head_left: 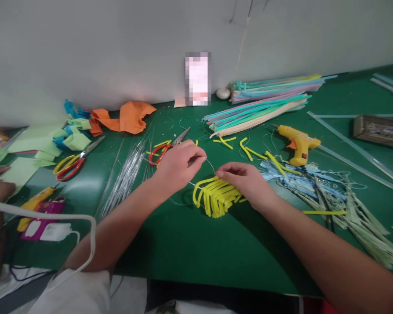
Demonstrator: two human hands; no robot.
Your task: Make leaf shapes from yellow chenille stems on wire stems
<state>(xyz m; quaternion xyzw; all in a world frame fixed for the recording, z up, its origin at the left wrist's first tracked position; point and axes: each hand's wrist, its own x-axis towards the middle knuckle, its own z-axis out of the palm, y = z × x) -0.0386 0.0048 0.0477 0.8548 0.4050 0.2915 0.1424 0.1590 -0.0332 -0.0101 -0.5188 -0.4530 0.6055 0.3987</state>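
Note:
My left hand [180, 165] is closed in a pinch on a thin wire [211, 165]. The wire bows across the short gap to my right hand [244, 179], whose thumb and forefinger are pressed together. Under those fingertips hangs a leaf-shaped piece of yellow pipe cleaners [216, 198], made of several short curved strips side by side; its right end is partly behind my right hand. Just beyond my left hand, red-handled scissors [160, 155] lie with their blades pointing away. Cut yellow pipe cleaner bits [245, 149] are scattered behind both hands.
Silvery wires [126, 179] lie left of my hands. Pipe cleaner bundles [262, 114] and a phone [198, 80] are at the wall. A yellow glue gun [296, 143] and blue-green raffia-like strands [327, 192] lie right. Another person's hand [0, 185] is far left, near scissors [75, 163].

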